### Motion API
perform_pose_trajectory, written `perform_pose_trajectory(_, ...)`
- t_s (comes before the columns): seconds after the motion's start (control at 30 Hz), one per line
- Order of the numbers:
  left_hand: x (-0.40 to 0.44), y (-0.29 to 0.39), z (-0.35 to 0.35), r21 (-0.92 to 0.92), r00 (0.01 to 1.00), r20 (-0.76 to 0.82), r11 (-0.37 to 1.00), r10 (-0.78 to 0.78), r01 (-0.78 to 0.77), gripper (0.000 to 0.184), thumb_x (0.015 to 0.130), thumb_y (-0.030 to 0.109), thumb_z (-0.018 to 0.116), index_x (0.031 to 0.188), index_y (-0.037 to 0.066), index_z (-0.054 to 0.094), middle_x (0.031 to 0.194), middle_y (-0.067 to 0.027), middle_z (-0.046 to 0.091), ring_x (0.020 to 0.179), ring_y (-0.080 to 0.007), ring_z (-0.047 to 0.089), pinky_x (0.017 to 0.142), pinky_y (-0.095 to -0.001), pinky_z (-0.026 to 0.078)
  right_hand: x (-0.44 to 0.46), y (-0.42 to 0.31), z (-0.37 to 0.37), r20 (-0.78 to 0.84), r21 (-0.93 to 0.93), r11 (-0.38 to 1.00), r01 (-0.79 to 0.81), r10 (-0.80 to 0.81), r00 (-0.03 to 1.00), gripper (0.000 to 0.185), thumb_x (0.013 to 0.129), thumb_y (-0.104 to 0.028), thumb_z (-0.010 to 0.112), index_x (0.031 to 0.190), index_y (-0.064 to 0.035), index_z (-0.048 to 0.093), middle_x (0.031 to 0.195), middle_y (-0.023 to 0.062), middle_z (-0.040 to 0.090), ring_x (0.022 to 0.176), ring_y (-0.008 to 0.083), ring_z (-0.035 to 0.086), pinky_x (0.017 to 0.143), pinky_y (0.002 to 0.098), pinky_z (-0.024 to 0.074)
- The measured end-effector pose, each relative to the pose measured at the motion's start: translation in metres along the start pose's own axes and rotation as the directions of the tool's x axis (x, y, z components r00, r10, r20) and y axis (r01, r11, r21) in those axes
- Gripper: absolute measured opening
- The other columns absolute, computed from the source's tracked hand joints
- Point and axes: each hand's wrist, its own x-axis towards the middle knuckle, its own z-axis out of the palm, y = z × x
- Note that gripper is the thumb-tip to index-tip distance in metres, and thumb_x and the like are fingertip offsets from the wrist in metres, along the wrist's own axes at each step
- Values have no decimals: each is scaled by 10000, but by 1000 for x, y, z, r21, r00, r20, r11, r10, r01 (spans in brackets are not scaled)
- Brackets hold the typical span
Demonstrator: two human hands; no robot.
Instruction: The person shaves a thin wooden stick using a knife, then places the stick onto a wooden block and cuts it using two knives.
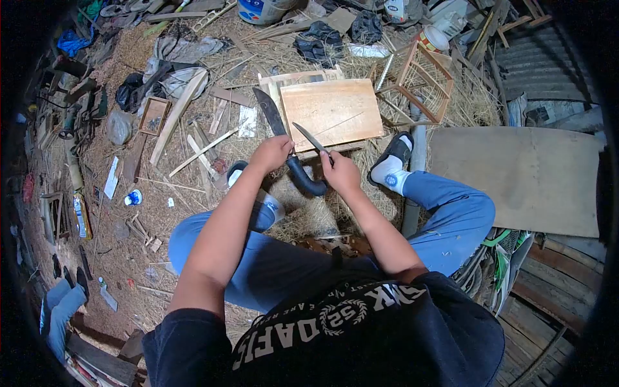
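Note:
In my right hand [340, 173] is the dark handle of a small knife [311, 138], its blade pointing up and left over a light wooden board [332, 109]. My left hand [271, 153] is closed near the lower blade of a large machete [269, 111]. The machete's curved black handle [305, 178] hangs down between my hands, and its dark blade points up and left beside the board. Whether my left fingers hold only the machete or also something small is hidden.
A wooden frame with thin bars [422, 84] stands right of the board. A brown sheet [516, 177] lies at the right. Wood strips, a small wooden box [155, 116] and straw cover the ground at left. Another person's legs [59, 313] show at lower left.

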Motion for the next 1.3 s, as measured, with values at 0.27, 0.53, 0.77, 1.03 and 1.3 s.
perform_pose_trajectory(0.27, 1, 2, -1, -2, 1000, 29, 1000, 3, -3, 327, 1035, 337, 529, 982, 47, 671, 981, -218, 709, 954, -434, 673, 846, -510, 518, 1, 1, 5, -41, -12, 1000, 9, -10, 999, 488, 1017, -501, 528, 864, -65, 686, 704, 228, 673, 719, 455, 683, 661, 562, 531)
perform_pose_trajectory(0.53, 1, -2, 2, 23, 998, 18, 998, 52, -52, 296, 1031, 330, 549, 1001, 52, 647, 968, -218, 707, 946, -428, 675, 825, -507, 520, 16, 21, 22, -86, 369, 929, -36, 73, 994, 483, 1043, -469, 561, 848, -40, 666, 637, 96, 613, 585, 275, 590, 575, 414, 456)
perform_pose_trajectory(0.77, -19, 72, -19, 98, 985, -123, 989, 120, -108, 211, 1012, 339, 577, 1070, 143, 628, 892, -204, 712, 855, -442, 686, 731, -551, 533, 39, 29, -26, -148, 862, 506, -18, 285, 947, 302, 1021, -303, 662, 913, -21, 657, 773, 24, 622, 689, 119, 525, 645, 321, 441)
perform_pose_trajectory(1.03, -33, 129, -25, 98, 928, -216, 953, 302, -287, 206, 1022, 315, 594, 1084, 121, 625, 823, -219, 692, 798, -449, 680, 672, -539, 518, 18, 9, -99, -111, 990, 110, 83, 281, 953, 153, 1040, -262, 659, 990, -147, 572, 589, -106, 377, 423, 23, 303, 391, 237, 228)
perform_pose_trajectory(1.3, -42, 146, -27, 3, 880, -335, 934, 336, -356, 154, 1020, 247, 596, 1034, 94, 602, 826, -200, 687, 787, -428, 675, 659, -514, 509, -2, -4, -127, -188, 982, 8, 191, 207, 960, 163, 1069, -246, 611, 1074, -83, 604, 591, -95, 347, 445, 26, 295, 423, 236, 274)
